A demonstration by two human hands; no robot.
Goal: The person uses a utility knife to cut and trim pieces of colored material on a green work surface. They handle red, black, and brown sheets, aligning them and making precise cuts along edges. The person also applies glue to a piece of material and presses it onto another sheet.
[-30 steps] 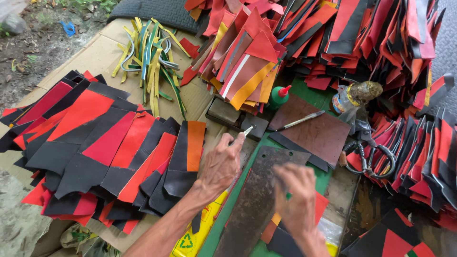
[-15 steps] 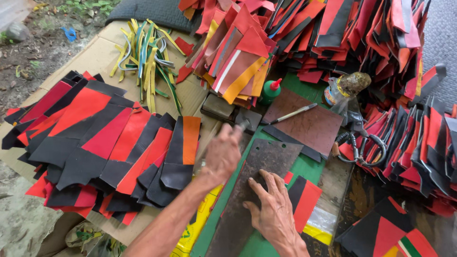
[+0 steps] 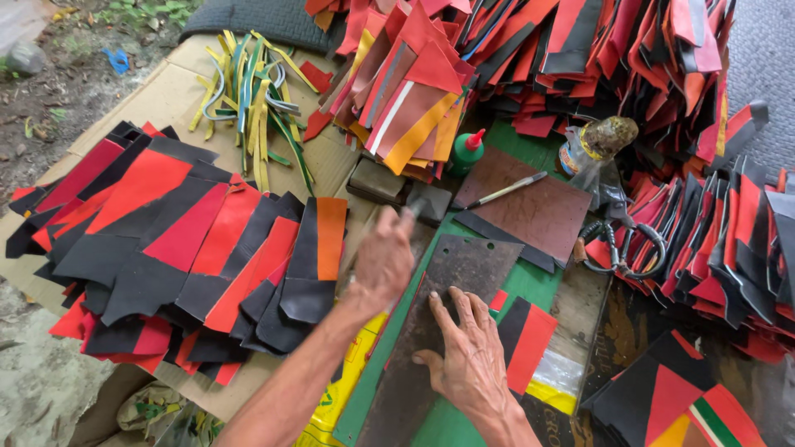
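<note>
Right hand [image 3: 470,360] spread flat on dark, scuffed rectangular metal plate [image 3: 439,331]; left hand [image 3: 383,263] curled on thin tool, grip unclear. Red-black leather pieces [image 3: 199,240] fanned left, green glue bottle [image 3: 466,153] behind.

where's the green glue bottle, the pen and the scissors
green glue bottle [image 3: 465,154], head view, on its green body below the red cap
pen [image 3: 507,189], head view, on the middle of its barrel
scissors [image 3: 623,247], head view, on the looped handles
</note>
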